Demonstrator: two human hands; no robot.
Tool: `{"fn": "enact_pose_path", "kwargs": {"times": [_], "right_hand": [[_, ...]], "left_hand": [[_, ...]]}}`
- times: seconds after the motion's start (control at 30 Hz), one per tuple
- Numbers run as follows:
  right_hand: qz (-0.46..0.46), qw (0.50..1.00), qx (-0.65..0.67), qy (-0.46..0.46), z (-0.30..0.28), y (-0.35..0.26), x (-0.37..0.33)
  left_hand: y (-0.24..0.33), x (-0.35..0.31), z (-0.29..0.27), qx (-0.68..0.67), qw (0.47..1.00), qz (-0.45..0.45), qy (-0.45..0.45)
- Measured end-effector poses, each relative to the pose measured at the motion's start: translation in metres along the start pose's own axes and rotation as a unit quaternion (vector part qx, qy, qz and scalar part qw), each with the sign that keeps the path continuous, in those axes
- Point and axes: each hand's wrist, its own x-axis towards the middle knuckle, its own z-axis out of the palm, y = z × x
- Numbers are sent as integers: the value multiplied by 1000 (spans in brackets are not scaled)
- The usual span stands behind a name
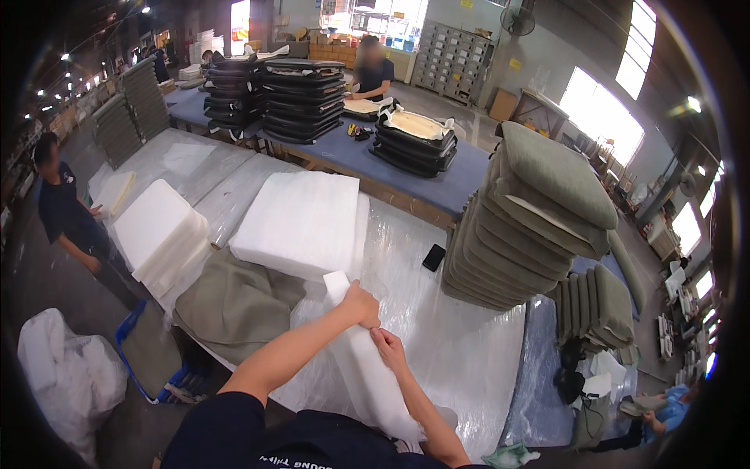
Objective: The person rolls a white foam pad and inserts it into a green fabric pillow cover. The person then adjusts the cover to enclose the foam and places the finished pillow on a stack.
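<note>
A long white piece of padding (366,383) runs from the table toward my body, and both hands are on it. My left hand (361,303) is closed in a fist round its upper part, with a white end sticking out beyond the knuckles. Just below and to the right, my right hand (388,348) pinches the padding's edge between thumb and fingers. Beyond my hands lies a thick block of stacked white wadding sheets (297,215). Crumpled olive-grey fabric (234,305) rests to the left of my left forearm.
Plastic film covers the table (461,359). A tall stack of grey-green cushions (523,219) stands right, beside a black phone (433,257). White foam pads (160,227) lie left, near a standing person (66,203). Another person (375,74) works behind the blue table (328,160) of black seats.
</note>
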Motion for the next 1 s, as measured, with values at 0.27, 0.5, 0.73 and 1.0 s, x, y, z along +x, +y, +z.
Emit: {"fn": "enact_pose_path", "kwargs": {"times": [0.27,0.5,0.73,1.0], "right_hand": [[-6,1000,22,-14,-14,11,22],[88,982,-169,-1,-52,38,15],[105,923,-366,-48,-80,131,-30],[141,989,-37,30,-88,-62,-126]], "left_hand": [[-7,8,-15,-163,978,63,117],[27,-53,9,-176,836,238,462],[38,-56,17,-76,966,129,210],[52,-19,2,20,994,103,31]]}}
